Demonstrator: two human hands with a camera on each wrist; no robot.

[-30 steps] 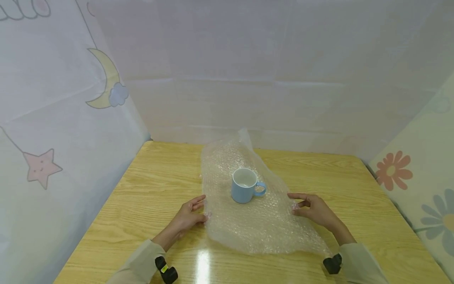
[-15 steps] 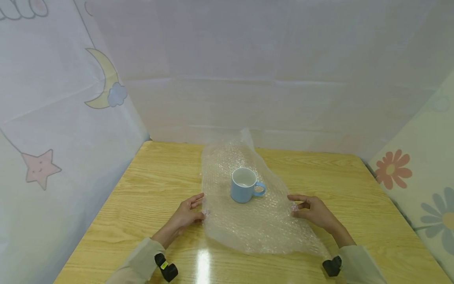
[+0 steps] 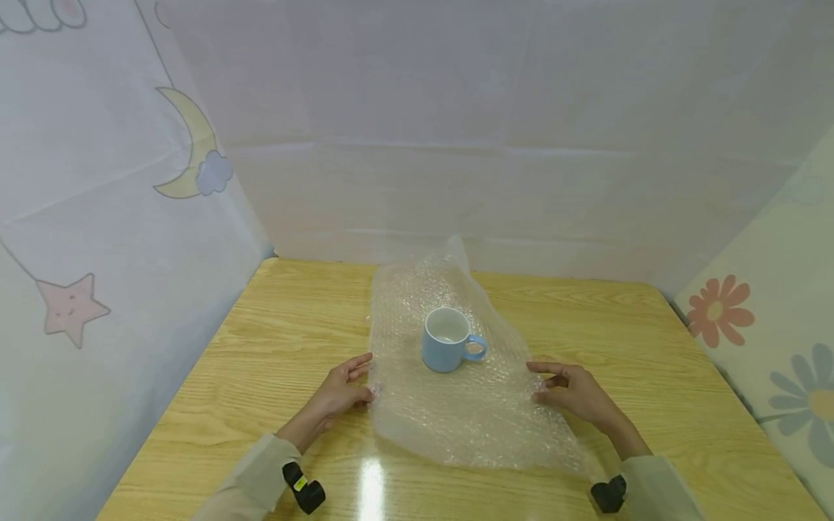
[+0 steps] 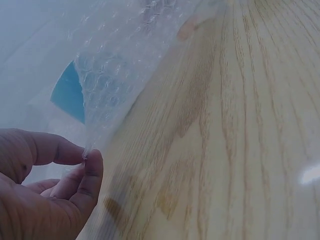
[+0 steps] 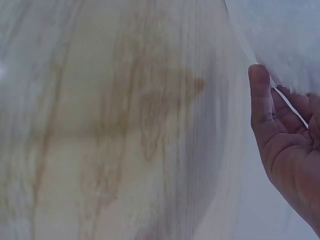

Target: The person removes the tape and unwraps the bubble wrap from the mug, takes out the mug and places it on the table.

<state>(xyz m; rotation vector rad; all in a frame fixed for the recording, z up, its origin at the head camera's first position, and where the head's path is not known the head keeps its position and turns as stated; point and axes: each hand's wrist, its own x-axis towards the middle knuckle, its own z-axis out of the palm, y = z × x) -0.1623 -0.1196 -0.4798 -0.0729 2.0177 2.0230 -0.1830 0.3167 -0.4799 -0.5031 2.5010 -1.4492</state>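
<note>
A light blue mug (image 3: 444, 351) with a white inside stands upright on a sheet of bubble wrap (image 3: 449, 420), its handle towards the right. My left hand (image 3: 342, 387) pinches the sheet's left edge between thumb and fingers; the left wrist view shows this pinch close up, with part of the blue mug (image 4: 70, 92) behind the wrap (image 4: 120, 65). At the sheet's right edge, my right hand (image 3: 576, 391) pinches the wrap between thumb and fingers. In the right wrist view this hand (image 5: 290, 135) is partly cut off by the frame's edge.
The bubble wrap lies over a wooden table (image 3: 260, 347), its far corner standing up near the back. A pale sheet wall (image 3: 417, 181) closes the back, with printed sheets at left and right. Black wrist cameras (image 3: 305, 488) sit on both sleeves.
My left hand has moved slightly left with the edge of the bubble wrap. The mug appears shifted very slightly left in view, and the right hand stays at its edge.
</note>
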